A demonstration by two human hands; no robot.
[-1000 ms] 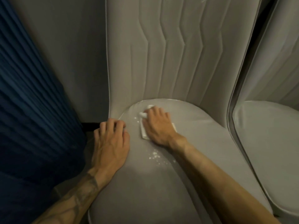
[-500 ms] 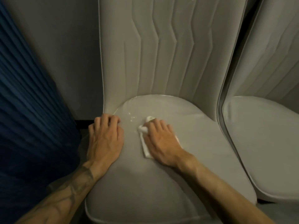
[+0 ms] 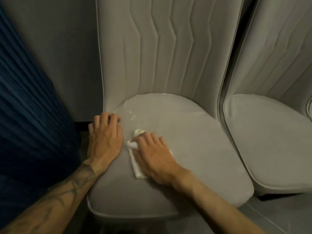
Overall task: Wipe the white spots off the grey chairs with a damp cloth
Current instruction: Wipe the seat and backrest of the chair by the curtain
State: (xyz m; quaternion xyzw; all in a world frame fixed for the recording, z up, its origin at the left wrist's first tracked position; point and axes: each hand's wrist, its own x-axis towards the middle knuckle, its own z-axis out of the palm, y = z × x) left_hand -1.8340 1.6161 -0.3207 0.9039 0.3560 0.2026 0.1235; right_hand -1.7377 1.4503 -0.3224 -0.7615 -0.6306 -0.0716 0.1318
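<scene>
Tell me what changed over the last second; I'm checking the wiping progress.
The right hand dragged the cloth down the seat toward its front; the white cluster nearer the front no longer shows. The left hand stayed on the seat edge; spots by the backrest remain.

Grey chair seat, padded, with a pale piped rim. A white cloth lies on its left half under the flat right hand; the left hand rests on the left edge. A few white spots sit near the back left corner, apart from the cloth.
</scene>
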